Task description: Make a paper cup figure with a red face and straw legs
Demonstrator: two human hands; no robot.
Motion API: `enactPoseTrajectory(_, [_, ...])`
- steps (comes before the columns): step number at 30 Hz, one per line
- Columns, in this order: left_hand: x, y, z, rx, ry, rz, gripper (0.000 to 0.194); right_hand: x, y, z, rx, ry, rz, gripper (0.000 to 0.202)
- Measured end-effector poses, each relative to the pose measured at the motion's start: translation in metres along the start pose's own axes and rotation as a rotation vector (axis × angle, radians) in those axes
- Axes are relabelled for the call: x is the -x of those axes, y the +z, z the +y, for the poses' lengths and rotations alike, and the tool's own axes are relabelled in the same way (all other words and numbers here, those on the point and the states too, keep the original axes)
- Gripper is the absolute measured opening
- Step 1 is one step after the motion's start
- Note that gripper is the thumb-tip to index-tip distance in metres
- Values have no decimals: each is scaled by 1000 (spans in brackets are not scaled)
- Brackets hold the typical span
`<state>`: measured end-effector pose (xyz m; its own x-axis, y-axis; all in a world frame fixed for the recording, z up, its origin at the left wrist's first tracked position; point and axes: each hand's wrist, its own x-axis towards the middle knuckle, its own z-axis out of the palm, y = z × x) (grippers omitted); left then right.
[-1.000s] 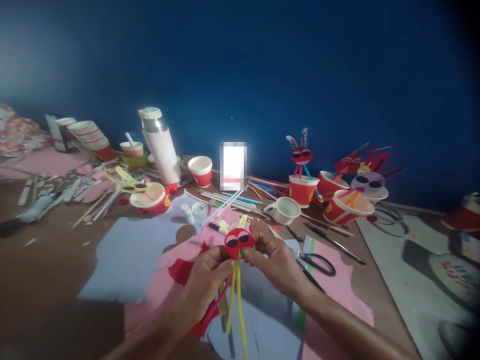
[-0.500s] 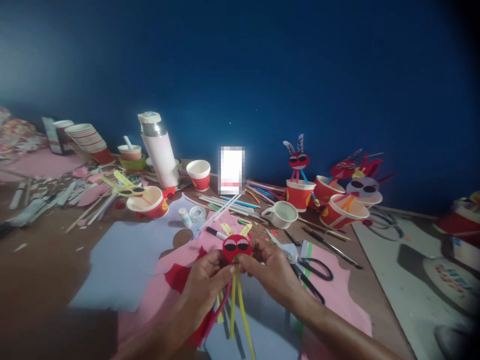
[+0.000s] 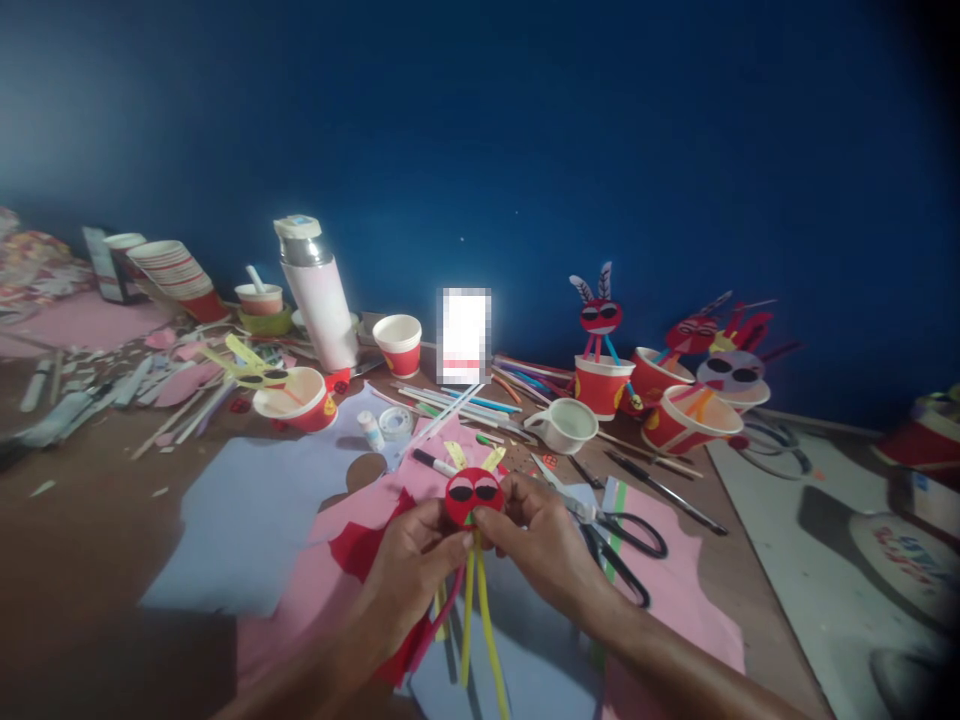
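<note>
Between both hands is a round red paper face (image 3: 474, 494) with black-and-pink eyes and yellow ear-like pieces on top. My left hand (image 3: 409, 560) grips its lower left edge, thumb near the bottom. My right hand (image 3: 544, 540) pinches the lower right edge, its thumb over a small green piece. Yellow strips (image 3: 487, 625) and a pink strip (image 3: 441, 625) hang below the face. Black-handled scissors (image 3: 600, 515) lie just right of my right hand. Red paper (image 3: 360, 545) and pink paper (image 3: 300, 600) lie beside and under my left hand.
A white flask (image 3: 322, 315), a paper cup (image 3: 397, 345) and a white mug (image 3: 568, 425) stand behind. Cups with paper figures (image 3: 602, 385) are at the right. Blue paper (image 3: 232, 520), tape (image 3: 396, 424), a marker (image 3: 433, 462) and loose strips cover much of the table.
The view has shifted very slightly. Both hands keep their hold on the red face, and the hanging yellow strips have moved a little.
</note>
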<state>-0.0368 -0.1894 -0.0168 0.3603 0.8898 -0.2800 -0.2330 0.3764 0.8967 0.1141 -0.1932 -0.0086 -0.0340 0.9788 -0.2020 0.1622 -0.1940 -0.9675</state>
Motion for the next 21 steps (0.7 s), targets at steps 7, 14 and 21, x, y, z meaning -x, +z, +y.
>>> enactPoseTrajectory(7, [0, 2, 1, 35, -9, 1, 22, 0, 2, 4, 49, -37, 35, 14])
enactPoseTrajectory(14, [1, -3, -6, -65, -30, 66, 18, 2, 3, 5, 39, -53, 14, 16])
enactPoseTrajectory(21, [0, -3, -5, -150, -13, 103, 19, -4, -8, 5, -166, -101, -73, 17])
